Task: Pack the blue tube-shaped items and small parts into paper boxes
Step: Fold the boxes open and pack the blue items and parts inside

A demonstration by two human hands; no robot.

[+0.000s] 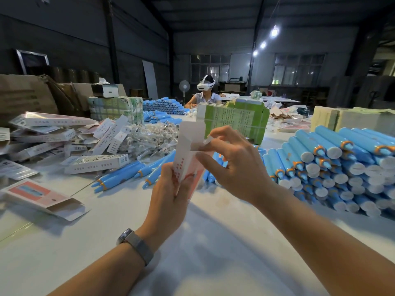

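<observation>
Above the near middle of the counter (213,242), a paper box (187,154) is held up for its end flaps to be worked.

Left hand (171,195) has its grip clamped round the box's lower body, keeping it upright and steady; right hand (233,165) pinches a top flap, its grip closed on the card, probably to open or tuck the end. Blue tubes (333,165) lie stacked at right within reach, loose ones (126,174) left of the hands, bagged small parts (149,137) heaped beyond, and filled boxes (96,163) at left.
</observation>
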